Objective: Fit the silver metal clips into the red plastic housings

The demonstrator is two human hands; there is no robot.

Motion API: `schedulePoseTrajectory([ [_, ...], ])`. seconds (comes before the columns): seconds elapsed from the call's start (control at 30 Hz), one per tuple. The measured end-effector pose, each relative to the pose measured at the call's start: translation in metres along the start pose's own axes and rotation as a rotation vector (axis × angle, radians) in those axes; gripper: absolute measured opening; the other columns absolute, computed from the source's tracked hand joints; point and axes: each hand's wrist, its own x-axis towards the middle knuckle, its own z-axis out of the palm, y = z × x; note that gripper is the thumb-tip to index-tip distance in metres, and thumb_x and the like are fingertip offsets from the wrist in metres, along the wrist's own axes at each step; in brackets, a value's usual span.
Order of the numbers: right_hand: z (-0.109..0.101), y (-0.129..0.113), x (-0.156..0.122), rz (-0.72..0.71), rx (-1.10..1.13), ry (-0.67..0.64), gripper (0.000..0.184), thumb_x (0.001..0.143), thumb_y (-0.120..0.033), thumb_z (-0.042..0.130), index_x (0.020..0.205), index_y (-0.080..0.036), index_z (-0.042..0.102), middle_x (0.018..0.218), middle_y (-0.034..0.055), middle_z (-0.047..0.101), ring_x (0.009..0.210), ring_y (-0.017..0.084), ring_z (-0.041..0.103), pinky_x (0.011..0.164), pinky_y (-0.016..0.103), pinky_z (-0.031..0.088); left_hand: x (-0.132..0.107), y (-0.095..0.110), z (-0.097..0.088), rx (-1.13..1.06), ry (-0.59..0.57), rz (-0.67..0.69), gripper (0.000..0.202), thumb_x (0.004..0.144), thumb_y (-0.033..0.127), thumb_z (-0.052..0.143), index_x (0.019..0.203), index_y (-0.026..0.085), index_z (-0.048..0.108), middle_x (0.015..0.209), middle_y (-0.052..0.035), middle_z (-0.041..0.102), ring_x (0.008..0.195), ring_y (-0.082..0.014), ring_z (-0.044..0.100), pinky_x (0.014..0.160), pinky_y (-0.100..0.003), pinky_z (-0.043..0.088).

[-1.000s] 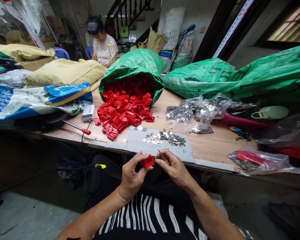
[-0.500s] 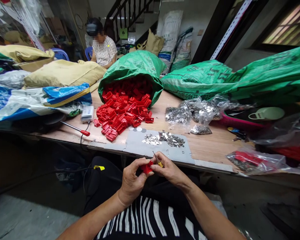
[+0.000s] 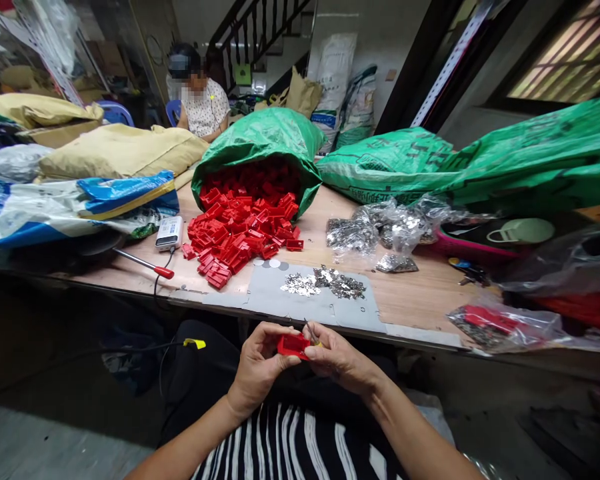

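My left hand (image 3: 259, 365) is closed on a small red plastic housing (image 3: 291, 345), gripping its left end between thumb and fingers. The housing is a hollow box shape with its open side towards me. My right hand (image 3: 336, 353) is closed around a thin metal tool (image 3: 310, 329) with a yellow handle, its shaft pointing up and left. That hand's thumb and fingertips also touch the right end of the housing. Both hands are over my lap, just short of the table edge. Fingers hide most of the tool's handle and part of the housing.
Red housings (image 3: 240, 233) spill from a green woven sack (image 3: 267, 133). Small metal pieces (image 3: 347, 283) lie on a grey mat (image 3: 265, 297). Beyond are bagged metal parts (image 3: 353, 233), a white power bank (image 3: 170, 233) and a red-tipped metal rod (image 3: 145, 263). A person (image 3: 205, 107) sits behind.
The red housing has turned so its hollow side faces me and more of it shows. Both hands have shifted slightly, still holding the housing and the tool.
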Motion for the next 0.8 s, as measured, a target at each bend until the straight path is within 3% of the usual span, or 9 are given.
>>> schedulePoseTrajectory([
  [0.1, -0.012, -0.004, 0.008, -0.081, -0.28, 0.122, 0.035, 0.077, -0.047, 0.067, 0.09, -0.021, 0.048, 0.066, -0.0067, 0.046, 0.047, 0.006, 0.033, 0.044, 0.019, 0.026, 0.006, -0.002, 0.0, -0.121, 0.082, -0.063, 0.031, 0.067, 0.017, 0.079, 0.093, 0.018, 0.062, 0.096, -0.0047, 0.073, 0.089, -0.0184, 0.07, 0.084, -0.031, 0.055],
  [0.23, -0.035, -0.019, 0.024, -0.295, -0.979, 0.548, 0.014, 0.086, -0.033, 0.055, 0.089, -0.02, 0.059, 0.085, 0.0027, 0.064, 0.074, 0.015, 0.057, 0.067, 0.028, 0.043, 0.01, -0.005, -0.002, -0.142, 0.132, -0.083, 0.031, 0.068, 0.016, 0.077, 0.095, 0.017, 0.061, 0.096, -0.0044, 0.072, 0.09, -0.0173, 0.068, 0.085, -0.031, 0.054],
  [0.3, -0.045, -0.025, 0.031, -0.32, -1.201, 0.645, 0.012, 0.086, -0.025, 0.051, 0.089, -0.02, 0.062, 0.088, 0.0046, 0.067, 0.081, 0.019, 0.06, 0.074, 0.031, 0.044, 0.01, -0.005, -0.003, -0.143, 0.148, -0.092, 0.032, 0.068, 0.016, 0.077, 0.095, 0.017, 0.06, 0.096, -0.0038, 0.072, 0.09, -0.0168, 0.068, 0.086, -0.031, 0.054],
  [0.5, -0.054, -0.027, 0.05, -0.291, -1.413, 0.628, 0.011, 0.086, -0.02, 0.052, 0.091, -0.02, 0.062, 0.092, 0.0046, 0.068, 0.084, 0.018, 0.061, 0.075, 0.03, 0.043, 0.011, -0.006, -0.004, -0.144, 0.176, -0.113, 0.033, 0.068, 0.017, 0.078, 0.096, 0.017, 0.06, 0.094, -0.0034, 0.073, 0.088, -0.016, 0.069, 0.085, -0.031, 0.054],
  [0.67, -0.053, -0.028, 0.054, -0.214, -1.436, 0.638, 0.004, 0.085, -0.022, 0.056, 0.086, -0.021, 0.06, 0.089, 0.003, 0.066, 0.08, 0.018, 0.06, 0.069, 0.028, 0.04, 0.013, -0.005, -0.005, -0.121, 0.2, -0.116, 0.033, 0.067, 0.019, 0.078, 0.095, 0.017, 0.06, 0.093, -0.0041, 0.073, 0.088, -0.0179, 0.069, 0.084, -0.033, 0.055],
  [0.8, -0.054, -0.029, 0.052, -0.241, -1.433, 0.629, 0.002, 0.084, -0.022, 0.056, 0.083, -0.02, 0.057, 0.087, 0.0028, 0.064, 0.079, 0.018, 0.058, 0.07, 0.028, 0.04, 0.015, -0.006, -0.005, -0.135, 0.207, -0.122, 0.034, 0.067, 0.018, 0.078, 0.095, 0.018, 0.06, 0.092, -0.0024, 0.073, 0.086, -0.0159, 0.069, 0.083, -0.029, 0.055],
])
